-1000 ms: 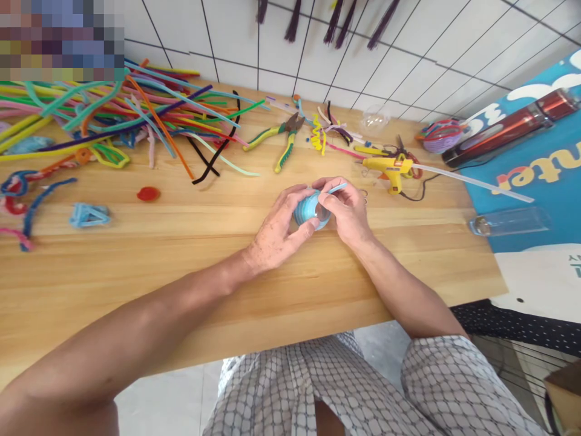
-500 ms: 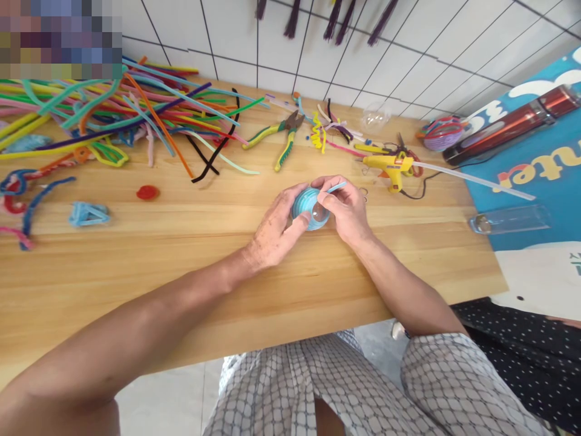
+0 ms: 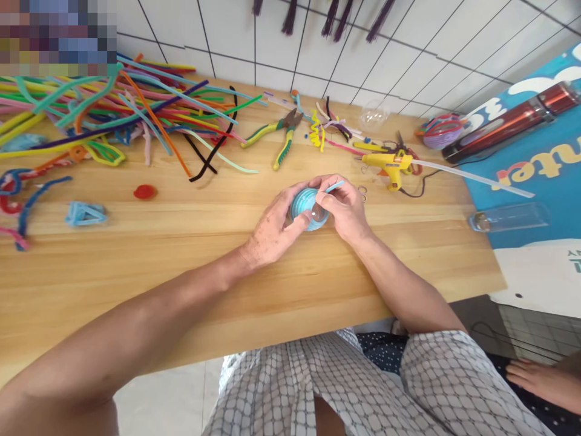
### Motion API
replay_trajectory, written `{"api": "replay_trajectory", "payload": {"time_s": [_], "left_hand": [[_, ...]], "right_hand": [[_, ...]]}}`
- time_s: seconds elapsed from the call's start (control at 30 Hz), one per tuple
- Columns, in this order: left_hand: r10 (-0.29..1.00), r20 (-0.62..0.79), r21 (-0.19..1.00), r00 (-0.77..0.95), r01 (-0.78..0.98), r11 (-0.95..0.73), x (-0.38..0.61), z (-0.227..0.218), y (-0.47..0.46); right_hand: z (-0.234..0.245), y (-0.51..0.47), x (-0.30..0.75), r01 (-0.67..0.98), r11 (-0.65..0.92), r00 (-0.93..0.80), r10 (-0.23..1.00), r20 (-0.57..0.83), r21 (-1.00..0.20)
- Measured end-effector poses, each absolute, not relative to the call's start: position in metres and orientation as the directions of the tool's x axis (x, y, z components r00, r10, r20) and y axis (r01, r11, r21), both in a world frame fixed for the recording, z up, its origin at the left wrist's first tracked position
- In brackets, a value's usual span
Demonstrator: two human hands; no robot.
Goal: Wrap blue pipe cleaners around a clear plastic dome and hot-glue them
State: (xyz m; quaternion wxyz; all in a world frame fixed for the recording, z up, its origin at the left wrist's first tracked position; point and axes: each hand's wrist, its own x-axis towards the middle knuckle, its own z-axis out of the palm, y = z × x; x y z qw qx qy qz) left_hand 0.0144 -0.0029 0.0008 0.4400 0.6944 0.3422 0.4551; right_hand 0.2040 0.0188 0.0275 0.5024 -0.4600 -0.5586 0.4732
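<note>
A clear ball [image 3: 319, 213] wound with rings of light blue pipe cleaner [image 3: 301, 203] is between my two hands above the table. My left hand [image 3: 275, 227] cups it from the left, thumb pressed on its near side. At its right side, my right hand [image 3: 345, 209] is closed on the light blue pipe cleaner, thumb and fingers pinching it against the ball. A short free end of that pipe cleaner sticks up past my right fingers. The ball's far side is hidden by my fingers.
Pliers [image 3: 288, 127] lie beyond my hands, and a yellow glue gun [image 3: 388, 163] is to the right. Colourful pipe cleaners [image 3: 149, 115] heap at the far left. A red flask [image 3: 512, 121] and a clear tube [image 3: 508, 218] lie at right. Another person's hand [image 3: 540, 378] shows lower right.
Both my hands keep nearly the same hold on the ball. The view has shifted slightly. At lower right, the other person's dotted clothing has moved and a hand has come into view.
</note>
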Motion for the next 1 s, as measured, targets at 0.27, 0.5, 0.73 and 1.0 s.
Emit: {"api": "replay_trajectory", "payload": {"time_s": [0.27,0.5,0.73,1.0], "left_hand": [[0.886,0.326,0.925,0.329,0.082,-0.371,0.0142,0.0009,-0.0039],[0.89,0.31,0.936,0.334,0.059,-0.348,0.0139,0.0011,-0.0051],[0.906,0.315,0.935,0.282,0.074,-0.348,0.0161,-0.0023,-0.0057],[0.908,0.343,0.925,0.24,0.081,-0.371,0.0167,-0.0037,-0.0061]], "right_hand": [[0.0283,0.019,0.2048,0.034,0.156,-0.09,0.984,0.152,-0.987],[0.0276,0.0194,0.206,0.07,0.175,-0.127,0.978,0.165,-0.982],[0.0269,0.0211,0.2086,0.022,0.143,-0.084,0.987,0.141,-0.99],[0.0275,0.0224,0.2093,0.008,0.12,-0.05,0.992,0.12,-0.993]]}}
